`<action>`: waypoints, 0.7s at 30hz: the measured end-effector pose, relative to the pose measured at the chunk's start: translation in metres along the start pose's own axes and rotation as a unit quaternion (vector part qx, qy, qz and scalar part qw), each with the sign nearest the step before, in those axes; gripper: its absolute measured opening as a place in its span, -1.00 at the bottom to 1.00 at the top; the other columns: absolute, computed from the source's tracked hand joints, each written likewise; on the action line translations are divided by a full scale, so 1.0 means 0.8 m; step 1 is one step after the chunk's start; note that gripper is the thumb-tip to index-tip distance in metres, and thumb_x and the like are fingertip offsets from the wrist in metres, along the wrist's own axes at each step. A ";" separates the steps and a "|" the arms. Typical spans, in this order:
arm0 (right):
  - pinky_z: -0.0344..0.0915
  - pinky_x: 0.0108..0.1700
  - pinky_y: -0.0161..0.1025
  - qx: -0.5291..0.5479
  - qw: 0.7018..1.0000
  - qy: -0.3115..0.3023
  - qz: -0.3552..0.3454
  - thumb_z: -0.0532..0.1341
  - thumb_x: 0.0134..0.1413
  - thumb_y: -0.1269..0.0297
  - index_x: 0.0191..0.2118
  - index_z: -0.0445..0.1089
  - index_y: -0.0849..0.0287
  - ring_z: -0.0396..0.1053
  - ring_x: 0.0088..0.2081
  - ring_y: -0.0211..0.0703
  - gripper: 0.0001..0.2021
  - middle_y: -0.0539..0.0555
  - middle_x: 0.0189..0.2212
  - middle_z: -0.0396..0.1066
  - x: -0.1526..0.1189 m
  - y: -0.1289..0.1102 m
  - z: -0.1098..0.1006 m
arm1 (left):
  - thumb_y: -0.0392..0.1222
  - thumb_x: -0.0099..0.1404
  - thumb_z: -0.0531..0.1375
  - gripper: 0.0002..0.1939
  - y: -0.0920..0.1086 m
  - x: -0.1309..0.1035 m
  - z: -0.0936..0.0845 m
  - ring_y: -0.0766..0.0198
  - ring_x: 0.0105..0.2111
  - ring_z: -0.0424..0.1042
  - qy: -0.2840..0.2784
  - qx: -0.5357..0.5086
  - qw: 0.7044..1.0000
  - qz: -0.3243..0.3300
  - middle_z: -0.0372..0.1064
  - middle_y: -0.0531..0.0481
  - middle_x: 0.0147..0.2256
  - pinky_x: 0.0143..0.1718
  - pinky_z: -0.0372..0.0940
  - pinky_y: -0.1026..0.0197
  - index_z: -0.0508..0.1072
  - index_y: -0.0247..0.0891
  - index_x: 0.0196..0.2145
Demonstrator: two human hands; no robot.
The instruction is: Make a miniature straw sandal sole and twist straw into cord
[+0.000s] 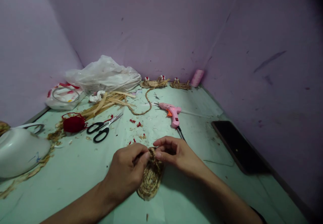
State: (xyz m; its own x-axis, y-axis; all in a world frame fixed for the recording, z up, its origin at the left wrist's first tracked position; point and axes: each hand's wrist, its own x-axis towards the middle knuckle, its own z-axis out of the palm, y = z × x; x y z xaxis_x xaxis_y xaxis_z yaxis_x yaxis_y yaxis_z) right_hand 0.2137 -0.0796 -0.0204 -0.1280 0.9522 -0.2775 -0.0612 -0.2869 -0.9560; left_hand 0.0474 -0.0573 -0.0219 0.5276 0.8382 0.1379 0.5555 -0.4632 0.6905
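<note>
A small oval sole of coiled, braided straw (149,183) lies on the green table surface near the front middle. At its far end a braided strap rises between my two hands. My left hand (130,165) pinches the strap's left side between thumb and fingers. From the right, my right hand (174,153) has its thumb and fingertips closed on the other side of the strap. Both forearms reach in from the bottom of the view.
Beyond the hands lie a pink glue gun (173,111), black-handled scissors (104,128), red yarn (74,123) and straw strips (108,102). A phone (239,148) is at right, a white bowl (24,151) at left. Small straw slippers (153,83) and a plastic bag (104,74) sit by the wall.
</note>
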 end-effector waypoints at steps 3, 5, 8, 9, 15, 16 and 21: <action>0.23 -0.38 -0.32 -0.005 1.000 -0.005 -0.007 0.30 -0.32 0.39 -0.37 0.32 0.24 0.28 -0.48 -0.33 -0.74 -0.03 -0.53 0.35 -0.002 -0.001 -0.003 | -0.22 0.14 0.04 -0.87 0.000 0.002 -0.004 0.37 -0.50 0.25 -0.001 -0.011 1.000 -0.018 0.33 0.03 -0.43 -0.46 0.16 0.30 0.37 -0.23 -0.39; 0.23 -0.36 -0.33 -0.022 1.000 -0.012 -0.015 0.29 -0.33 0.44 -0.39 0.33 0.24 0.28 -0.45 -0.33 -0.76 -0.02 -0.49 0.35 -0.004 -0.001 -0.008 | -0.25 0.11 0.07 -0.89 0.001 0.003 -0.003 0.38 -0.51 0.24 -0.020 -0.002 1.000 -0.013 0.32 0.04 -0.41 -0.46 0.15 0.30 0.37 -0.22 -0.38; 0.19 -0.45 -0.38 -0.081 0.996 -0.022 -0.021 0.28 -0.35 0.49 -0.44 0.35 0.24 0.22 -0.50 -0.36 -0.80 -0.04 -0.52 0.33 -0.008 -0.001 -0.018 | -0.28 0.08 0.07 -0.91 0.000 0.003 0.002 0.35 -0.48 0.25 -0.027 0.012 1.000 0.000 0.31 0.03 -0.43 -0.43 0.15 0.28 0.35 -0.23 -0.41; 0.15 -0.50 -0.41 -0.103 0.994 -0.023 -0.018 0.28 -0.36 0.49 -0.46 0.36 0.23 0.19 -0.54 -0.38 -0.81 -0.06 -0.55 0.32 -0.009 0.000 -0.020 | -0.28 0.08 0.07 -0.92 0.000 0.004 0.004 0.34 -0.47 0.26 -0.026 0.014 1.000 0.002 0.31 0.02 -0.44 -0.43 0.15 0.27 0.35 -0.24 -0.44; 0.04 -0.59 -0.42 -0.168 0.985 -0.006 -0.030 0.24 -0.23 0.42 -0.43 0.42 0.21 0.11 -0.61 -0.40 -0.89 -0.05 -0.63 0.30 -0.010 0.005 -0.017 | -0.24 0.12 0.02 -0.88 -0.004 0.006 0.009 0.34 -0.50 0.24 -0.021 -0.012 0.999 -0.027 0.30 0.03 -0.52 -0.46 0.13 0.28 0.33 -0.26 -0.50; 0.03 -0.59 -0.42 -0.169 0.985 -0.005 -0.040 0.23 -0.20 0.40 -0.41 0.43 0.20 0.11 -0.61 -0.40 -0.88 -0.04 -0.62 0.32 -0.010 0.006 -0.014 | -0.23 0.12 0.03 -0.88 -0.004 0.005 0.009 0.34 -0.51 0.24 -0.017 -0.020 0.999 -0.035 0.29 0.04 -0.54 -0.47 0.12 0.28 0.32 -0.26 -0.50; 0.16 -0.49 -0.34 -0.141 0.989 0.000 -0.042 0.23 -0.18 0.29 -0.35 0.43 0.25 0.24 -0.52 -0.30 -0.80 0.06 -0.48 0.42 -0.005 0.010 -0.005 | -0.17 0.09 0.08 -0.88 -0.003 0.005 0.011 0.41 -0.60 0.14 -0.029 -0.143 0.982 -0.121 0.19 0.11 -0.63 -0.59 0.06 0.33 0.31 -0.27 -0.51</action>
State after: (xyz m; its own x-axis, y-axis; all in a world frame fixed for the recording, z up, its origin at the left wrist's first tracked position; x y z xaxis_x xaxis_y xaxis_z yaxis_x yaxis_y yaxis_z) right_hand 0.2176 -0.0852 -0.0276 -0.1347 0.9714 -0.1957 0.2068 -0.1656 -0.9643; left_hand 0.0538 -0.0551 -0.0290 0.4432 0.8920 -0.0895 0.4698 -0.1461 0.8706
